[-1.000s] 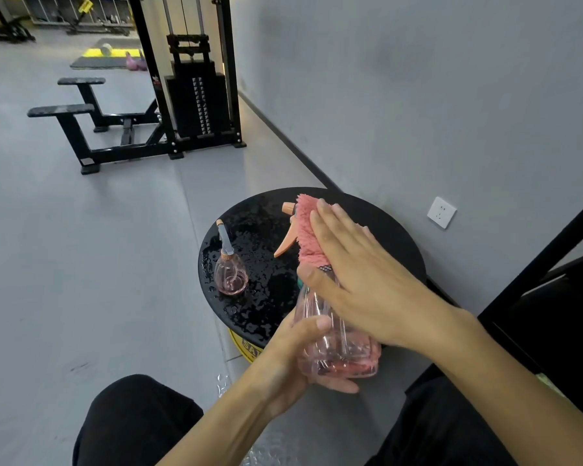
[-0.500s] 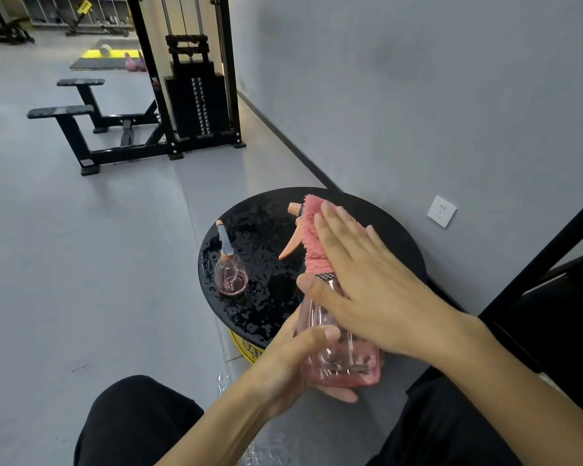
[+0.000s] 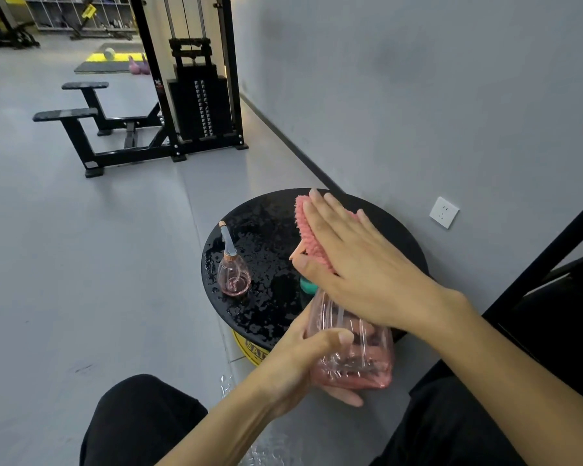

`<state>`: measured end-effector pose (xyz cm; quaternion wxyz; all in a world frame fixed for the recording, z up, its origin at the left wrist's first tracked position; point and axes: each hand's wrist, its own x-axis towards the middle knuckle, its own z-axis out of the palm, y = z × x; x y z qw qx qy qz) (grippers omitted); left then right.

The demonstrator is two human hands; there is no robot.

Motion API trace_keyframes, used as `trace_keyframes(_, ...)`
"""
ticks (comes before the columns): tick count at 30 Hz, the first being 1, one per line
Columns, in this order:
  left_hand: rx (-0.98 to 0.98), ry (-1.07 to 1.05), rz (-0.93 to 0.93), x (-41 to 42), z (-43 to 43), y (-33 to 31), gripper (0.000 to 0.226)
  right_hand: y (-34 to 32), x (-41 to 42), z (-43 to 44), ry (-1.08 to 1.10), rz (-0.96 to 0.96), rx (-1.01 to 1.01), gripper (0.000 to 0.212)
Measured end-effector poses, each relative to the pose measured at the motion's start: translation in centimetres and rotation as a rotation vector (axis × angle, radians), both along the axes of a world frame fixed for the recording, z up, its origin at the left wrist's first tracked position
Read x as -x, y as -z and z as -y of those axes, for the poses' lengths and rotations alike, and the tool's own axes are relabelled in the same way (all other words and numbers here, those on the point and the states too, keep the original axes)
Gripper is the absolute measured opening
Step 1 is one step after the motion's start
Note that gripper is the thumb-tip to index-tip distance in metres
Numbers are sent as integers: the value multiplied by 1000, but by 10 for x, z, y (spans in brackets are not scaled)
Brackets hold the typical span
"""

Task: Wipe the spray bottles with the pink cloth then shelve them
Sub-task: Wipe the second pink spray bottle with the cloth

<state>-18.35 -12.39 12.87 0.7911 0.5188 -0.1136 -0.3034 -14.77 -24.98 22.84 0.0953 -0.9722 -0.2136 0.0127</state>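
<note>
My left hand (image 3: pixel 303 363) grips the base of a clear pink spray bottle (image 3: pixel 354 351), held above my lap and tilted away from me. My right hand (image 3: pixel 354 260) lies over the bottle's top, fingers straight and thumb underneath, pressing the pink cloth (image 3: pixel 308 235) around the spray head, which is hidden. A second, small round pink spray bottle (image 3: pixel 233 275) with a long nozzle stands upright on the left side of the wet black round table (image 3: pixel 266 223).
The table's yellow base (image 3: pixel 249 348) stands on grey floor beside a grey wall with a white socket (image 3: pixel 444 212). A black weight machine (image 3: pixel 196 92) with benches stands further back. A dark frame (image 3: pixel 549 250) rises at the right. My black-clad knees fill the bottom.
My right hand has slid the cloth up over the spray head, so the orange trigger and nozzle are now covered. The bottle's neck shows below my palm.
</note>
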Motion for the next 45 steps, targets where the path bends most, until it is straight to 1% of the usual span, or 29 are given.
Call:
trace_keyframes(3, 5, -7, 6, 0, -1, 0, 74, -4, -3, -3, -20, 32, -4, 76)
trace_keyframes(7, 9, 0, 18, -2, -6, 0, 73, 3, 14, -2, -115, 39, 92, 76)
trace_keyframes(10, 3, 10, 24, 0, -3, 1, 71, -2, 8, 0, -74, 8, 64, 73)
trace_keyframes(14, 20, 12, 23, 0, 1, -1, 69, -7, -4, 1, -53, 32, 20, 68)
trace_keyframes(16, 32, 8, 14, -1, -1, -2, 74, -3, 1, 2, -98, 16, 42, 69)
trace_keyframes(19, 26, 25, 7, -2, -4, -3, 98, 2, 10, 5, -175, 4, 71, 79)
trace_keyframes(20, 27, 30, 2, -2, -4, -3, 99, 1, 10, 5, -178, -9, 70, 81)
trace_keyframes(22, 36, 15, 6, 0, -2, 0, 84, 0, 6, 4, -155, -14, 65, 80)
trace_keyframes(23, 39, 9, 10, 1, 0, -1, 77, -1, 3, 3, -134, -9, 56, 76)
trace_keyframes(25, 33, -3, 2, 2, 3, 0, 73, -2, -2, 0, -88, -3, 32, 69)
trace_keyframes(27, 30, -17, -7, 1, 3, -1, 72, -1, -3, -1, -97, 22, 28, 71)
trace_keyframes(29, 30, -26, -3, -2, -1, 0, 74, 0, 3, -1, -147, 8, 56, 70)
trace_keyframes(31, 27, -25, -9, -2, -4, 1, 84, 3, 10, 1, -180, -31, 85, 64)
trace_keyframes(32, 22, -18, -12, -2, -4, 2, 87, 4, 11, 2, -186, -28, 91, 66)
trace_keyframes(34, 18, -16, -7, -1, -2, 4, 80, 4, 10, 2, -151, -7, 94, 70)
trace_keyframes(38, 22, -13, 6, 0, 5, 5, 65, 0, -5, 3, -26, 16, 26, 69)
trace_keyframes(43, 13, -36, 12, -4, -2, 4, 78, 4, 11, 2, -79, -22, 50, 75)
trace_keyframes(45, 17, -45, 17, -4, -4, 3, 78, 5, 15, 3, -65, -31, 51, 75)
